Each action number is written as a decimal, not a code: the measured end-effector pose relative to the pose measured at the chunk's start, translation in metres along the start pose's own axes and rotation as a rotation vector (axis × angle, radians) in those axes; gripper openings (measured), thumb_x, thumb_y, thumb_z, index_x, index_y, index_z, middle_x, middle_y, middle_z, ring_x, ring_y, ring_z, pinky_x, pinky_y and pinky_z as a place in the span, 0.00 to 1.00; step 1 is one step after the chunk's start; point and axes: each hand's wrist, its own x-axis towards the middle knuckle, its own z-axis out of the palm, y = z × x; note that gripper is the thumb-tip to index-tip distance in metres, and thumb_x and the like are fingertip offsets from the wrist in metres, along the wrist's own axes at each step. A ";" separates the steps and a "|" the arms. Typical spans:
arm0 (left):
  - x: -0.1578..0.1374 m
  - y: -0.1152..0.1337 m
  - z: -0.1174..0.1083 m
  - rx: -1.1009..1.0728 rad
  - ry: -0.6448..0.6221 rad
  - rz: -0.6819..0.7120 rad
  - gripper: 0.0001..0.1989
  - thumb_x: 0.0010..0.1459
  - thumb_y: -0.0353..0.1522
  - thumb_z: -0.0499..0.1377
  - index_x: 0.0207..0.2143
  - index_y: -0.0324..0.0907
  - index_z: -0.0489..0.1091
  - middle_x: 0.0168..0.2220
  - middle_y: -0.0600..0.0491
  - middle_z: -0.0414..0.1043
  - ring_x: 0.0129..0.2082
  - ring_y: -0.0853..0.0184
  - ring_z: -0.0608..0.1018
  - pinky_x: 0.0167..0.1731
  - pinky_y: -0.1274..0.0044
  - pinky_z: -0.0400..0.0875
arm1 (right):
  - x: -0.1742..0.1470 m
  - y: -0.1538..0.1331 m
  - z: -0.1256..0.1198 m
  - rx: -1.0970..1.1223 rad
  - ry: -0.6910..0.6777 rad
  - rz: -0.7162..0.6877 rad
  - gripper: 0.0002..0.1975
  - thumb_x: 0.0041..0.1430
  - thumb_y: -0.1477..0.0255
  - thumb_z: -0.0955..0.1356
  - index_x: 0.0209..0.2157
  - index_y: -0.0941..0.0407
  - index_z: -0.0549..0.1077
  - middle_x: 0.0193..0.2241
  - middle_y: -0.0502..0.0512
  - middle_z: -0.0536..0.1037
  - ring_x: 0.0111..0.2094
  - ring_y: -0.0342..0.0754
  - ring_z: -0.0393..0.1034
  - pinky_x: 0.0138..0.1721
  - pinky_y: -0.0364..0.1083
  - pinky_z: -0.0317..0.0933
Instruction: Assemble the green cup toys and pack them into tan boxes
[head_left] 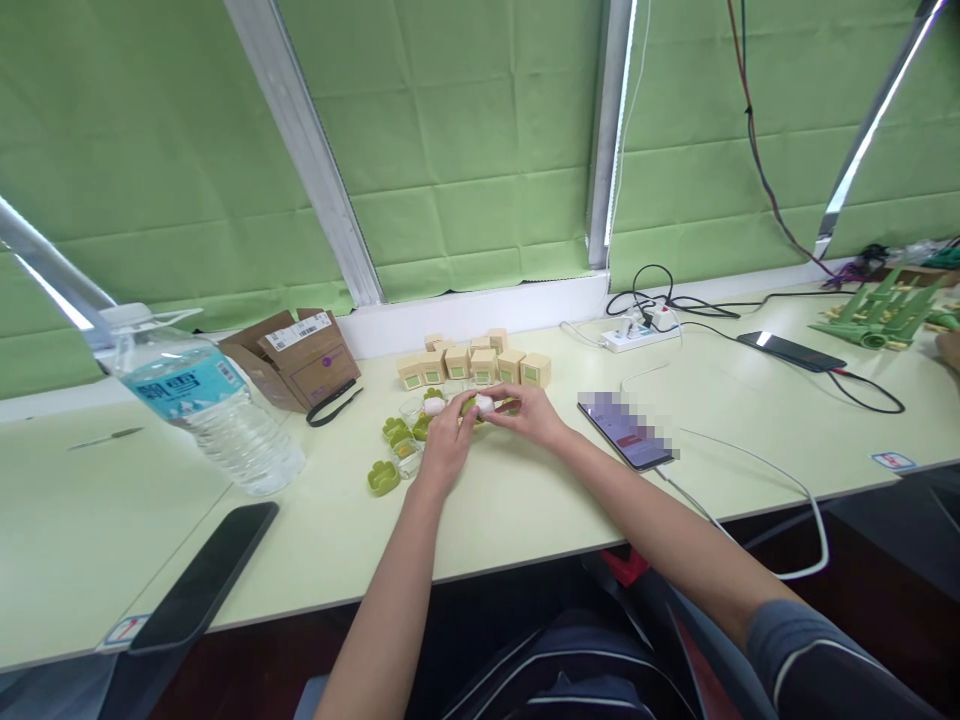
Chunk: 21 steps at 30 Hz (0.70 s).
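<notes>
My left hand (448,438) and my right hand (526,414) meet over the table, fingers closed round a small white piece (485,404). A bit of green shows beside it, partly hidden by my fingers. Left of my hands lie green flower-shaped cups (384,478), with more green pieces (397,432) and small clear containers (409,462) grouped close by. Another white piece (434,406) sits just behind my left hand. Beyond my hands stand several small cream boxes (535,370) with green windows, set close together.
On the left are a large water bottle (217,410), an open cardboard box (304,365), a black strap (334,403) and a dark phone (206,575). To the right lie a cabled phone (626,430), a power strip (641,333), another phone (791,352) and green plastic parts (877,315).
</notes>
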 end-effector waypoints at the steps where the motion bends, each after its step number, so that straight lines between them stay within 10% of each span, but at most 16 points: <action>1: 0.000 0.000 0.000 0.004 0.001 0.002 0.19 0.70 0.42 0.50 0.56 0.45 0.70 0.50 0.48 0.79 0.47 0.60 0.80 0.53 0.68 0.71 | 0.000 -0.001 0.000 -0.016 -0.003 -0.012 0.19 0.55 0.63 0.75 0.48 0.54 0.80 0.47 0.57 0.82 0.45 0.50 0.79 0.46 0.50 0.76; 21: -0.002 0.002 0.004 0.148 0.021 0.029 0.14 0.70 0.35 0.48 0.53 0.44 0.68 0.47 0.47 0.79 0.46 0.58 0.79 0.50 0.66 0.67 | 0.001 0.002 0.007 -0.288 -0.006 -0.222 0.16 0.57 0.70 0.72 0.48 0.52 0.82 0.45 0.58 0.81 0.43 0.50 0.77 0.39 0.46 0.74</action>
